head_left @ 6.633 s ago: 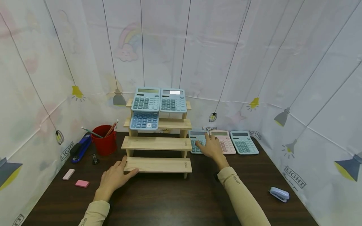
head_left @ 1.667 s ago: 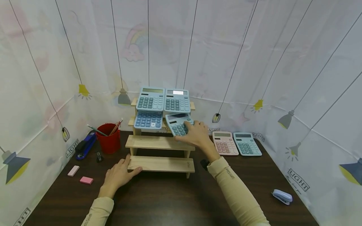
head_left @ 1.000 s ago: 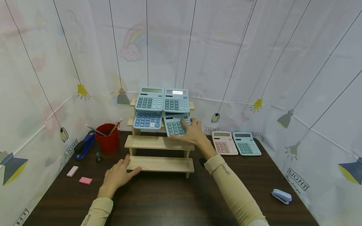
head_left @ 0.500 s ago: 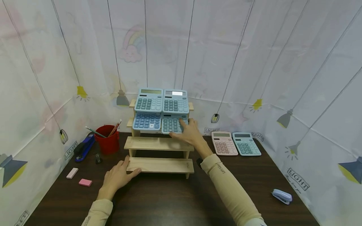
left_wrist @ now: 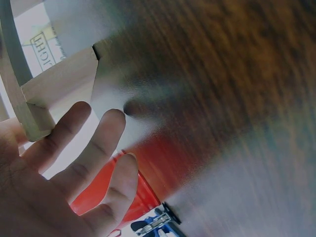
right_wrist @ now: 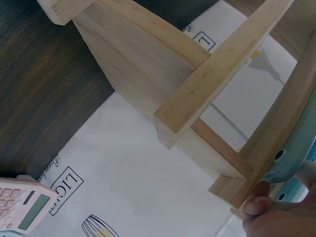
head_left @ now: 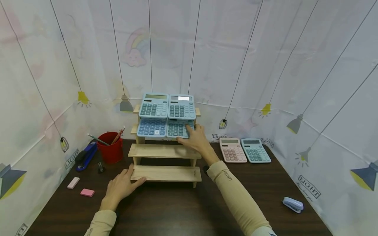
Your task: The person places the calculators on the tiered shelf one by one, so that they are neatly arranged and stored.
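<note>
Backdrop [head_left: 220,62]: I read "LIGHT". Teal-keyed calculator [head_left: 177,128]: second shelf [head_left: 134,128] from top, right side; long axis front-to-back, keypad end nearer; right hand [head_left: 197,140] pinches it. Left hand [head_left: 119,188]: fingers extended, touching bottom shelf [head_left: 166,173].

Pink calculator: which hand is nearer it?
Right. The right hand grips a blue calculator on the rack, left of the pink calculator; the left hand is farther left, at the left end of the lowest shelf.

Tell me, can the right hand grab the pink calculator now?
Probably not right away: the right hand is holding a blue calculator at the wooden rack. Once free, likely yes; the pink calculator lies nearby, uncovered.
</note>
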`<control>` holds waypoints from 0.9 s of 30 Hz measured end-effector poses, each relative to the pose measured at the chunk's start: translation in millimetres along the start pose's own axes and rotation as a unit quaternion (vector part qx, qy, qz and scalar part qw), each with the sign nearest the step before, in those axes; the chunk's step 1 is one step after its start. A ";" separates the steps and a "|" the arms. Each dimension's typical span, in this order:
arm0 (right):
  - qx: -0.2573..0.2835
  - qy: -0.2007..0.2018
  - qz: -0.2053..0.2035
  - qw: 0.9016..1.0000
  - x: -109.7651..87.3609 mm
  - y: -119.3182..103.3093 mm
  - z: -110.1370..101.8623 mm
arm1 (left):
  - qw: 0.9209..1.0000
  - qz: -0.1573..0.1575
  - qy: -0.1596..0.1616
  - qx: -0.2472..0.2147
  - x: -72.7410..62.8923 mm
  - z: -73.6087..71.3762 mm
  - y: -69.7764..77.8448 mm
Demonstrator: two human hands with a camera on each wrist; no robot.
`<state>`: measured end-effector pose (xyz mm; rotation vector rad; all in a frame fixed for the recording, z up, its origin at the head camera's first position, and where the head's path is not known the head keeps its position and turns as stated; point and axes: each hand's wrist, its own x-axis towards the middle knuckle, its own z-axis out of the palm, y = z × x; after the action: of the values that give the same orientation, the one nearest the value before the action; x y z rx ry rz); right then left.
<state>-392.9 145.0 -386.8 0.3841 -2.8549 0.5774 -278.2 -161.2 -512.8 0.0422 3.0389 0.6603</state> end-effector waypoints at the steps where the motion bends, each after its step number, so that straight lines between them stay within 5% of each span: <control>1: 0.001 0.001 0.000 1.000 -0.5 0.3 -0.2 | 1.000 0.001 0.001 0.000 0.1 0.1 0.0; 13: 0.031 0.041 -0.002 0.999 -21.5 15.6 -4.8 | 1.000 0.009 0.006 -0.001 -1.2 -3.5 1.1; 27: -0.008 0.064 0.061 0.996 -46.7 83.9 -5.8 | 1.000 0.007 -0.007 0.002 1.6 -2.4 -1.0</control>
<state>-372.3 231.9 -422.6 0.1649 -2.7709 0.5788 -279.9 -163.0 -511.1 0.0697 3.0285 0.6516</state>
